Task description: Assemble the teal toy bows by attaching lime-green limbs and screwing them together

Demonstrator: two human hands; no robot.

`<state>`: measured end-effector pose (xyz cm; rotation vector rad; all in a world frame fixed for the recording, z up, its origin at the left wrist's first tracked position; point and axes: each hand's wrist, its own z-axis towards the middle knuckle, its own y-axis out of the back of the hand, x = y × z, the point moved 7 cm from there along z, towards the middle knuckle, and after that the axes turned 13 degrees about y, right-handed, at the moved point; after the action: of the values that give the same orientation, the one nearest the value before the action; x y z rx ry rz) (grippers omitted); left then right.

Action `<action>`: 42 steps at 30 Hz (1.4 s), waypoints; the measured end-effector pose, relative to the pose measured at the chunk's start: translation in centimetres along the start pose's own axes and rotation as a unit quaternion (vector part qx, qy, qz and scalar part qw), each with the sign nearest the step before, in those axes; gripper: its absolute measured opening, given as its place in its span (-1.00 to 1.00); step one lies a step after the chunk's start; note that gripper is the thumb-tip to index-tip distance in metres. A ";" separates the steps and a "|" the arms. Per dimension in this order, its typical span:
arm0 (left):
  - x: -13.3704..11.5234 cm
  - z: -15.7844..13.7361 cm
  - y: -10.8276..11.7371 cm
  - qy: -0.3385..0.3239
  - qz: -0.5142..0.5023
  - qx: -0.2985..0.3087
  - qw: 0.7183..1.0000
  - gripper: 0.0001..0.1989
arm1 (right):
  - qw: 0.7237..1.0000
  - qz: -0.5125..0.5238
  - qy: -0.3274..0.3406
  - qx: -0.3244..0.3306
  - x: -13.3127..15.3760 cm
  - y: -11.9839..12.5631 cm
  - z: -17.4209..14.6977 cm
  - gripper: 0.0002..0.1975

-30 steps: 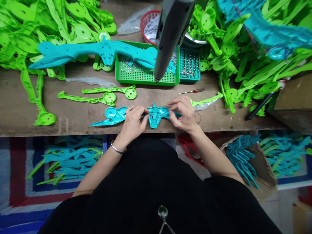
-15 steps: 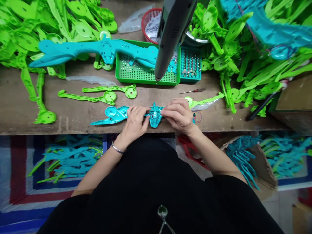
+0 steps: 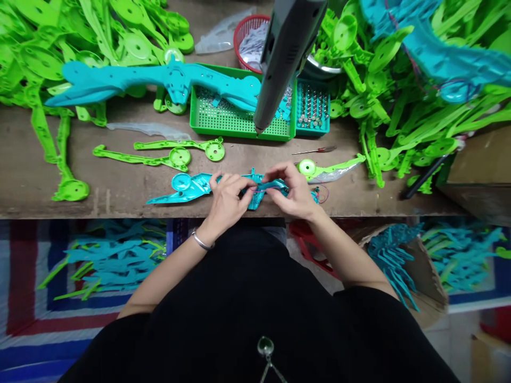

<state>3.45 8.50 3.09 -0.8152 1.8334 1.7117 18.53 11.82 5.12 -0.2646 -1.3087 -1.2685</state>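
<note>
A teal plastic shell half (image 3: 191, 189) lies hollow side up along the bench edge, its middle block partly under my hands. My left hand (image 3: 230, 196) rests over the shell, thumb and forefinger pinched at the middle on a thin reddish-purple wire (image 3: 262, 190). My right hand (image 3: 294, 192) hovers over the shell's right half with thumb and forefinger apart, the wire running toward the gap between them. Farther right, the thin wires (image 3: 326, 192) loop out beside the shell's end. A lime-green arm piece with a round disc (image 3: 307, 167) lies just behind my right hand.
A grey power screwdriver (image 3: 281, 69) hangs above a green screw tray (image 3: 239, 126). Behind lie a joined teal shell (image 3: 120, 85), a bit rack (image 3: 313, 109), a red basket (image 3: 243, 37) and lime-green heaps (image 3: 35, 58). A small screwdriver (image 3: 315, 150) and lime-green arms (image 3: 139, 158) lie nearer.
My left hand has shifted slightly right, onto the middle block. The right hand's fingers have spread from a pinch, and a wire now shows between the hands.
</note>
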 end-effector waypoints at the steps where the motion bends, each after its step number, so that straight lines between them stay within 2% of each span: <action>1: 0.0 0.1 0.0 0.005 -0.011 0.001 1.000 -0.90 | 1.000 -0.022 -0.017 -0.011 -0.4 0.2 -0.2 -0.70; 2: 0.0 0.1 0.1 0.009 -0.021 0.001 1.000 -0.90 | 0.998 -0.054 -0.028 -0.007 -0.6 0.2 -0.3 -0.72; 5: 0.1 0.1 0.2 0.009 -0.033 0.003 0.999 -0.89 | 0.984 -0.162 -0.042 0.059 -0.7 -0.8 -0.5 -0.91; 6: 0.2 0.1 0.3 0.006 -0.032 0.004 0.999 -0.89 | 0.978 -0.188 -0.045 0.077 -0.7 -1.1 -0.5 -0.92; 9: 0.1 -0.2 0.7 -0.021 -0.024 0.001 0.999 -0.89 | 0.966 -0.227 -0.064 0.103 -0.6 -1.9 -0.3 -0.84; 13: 0.2 -0.5 1.9 -0.073 -0.004 -0.020 0.997 -0.76 | 0.954 -0.258 -0.093 0.124 -0.7 -2.4 0.1 -0.82; 16: 0.6 -0.6 2.0 -0.106 0.027 -0.016 0.994 -0.75 | 0.943 -0.275 -0.120 0.142 -0.8 -2.6 0.4 -0.82; 26: 1.0 -0.9 1.0 -0.142 0.049 -0.015 0.989 -0.84 | 0.948 -0.240 -0.163 0.129 -1.0 -2.3 0.5 -0.86; 32: 0.6 -1.1 0.9 -0.122 0.051 -0.008 0.991 -0.85 | 0.953 -0.258 -0.146 0.058 -0.7 -2.0 0.0 -0.85; 36: 0.5 -1.2 0.9 -0.131 0.057 -0.014 0.990 -0.80 | 0.953 -0.247 -0.173 0.030 -0.7 -1.9 -0.5 -0.85; 42: 0.6 -1.0 0.9 -0.137 0.045 -0.012 0.990 -0.70 | 0.957 -0.227 -0.180 0.023 -0.5 -1.8 -0.7 -0.85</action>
<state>2.40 7.48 3.33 -0.4839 1.6877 1.8043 17.64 10.86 3.57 -0.1696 -1.7797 -1.6226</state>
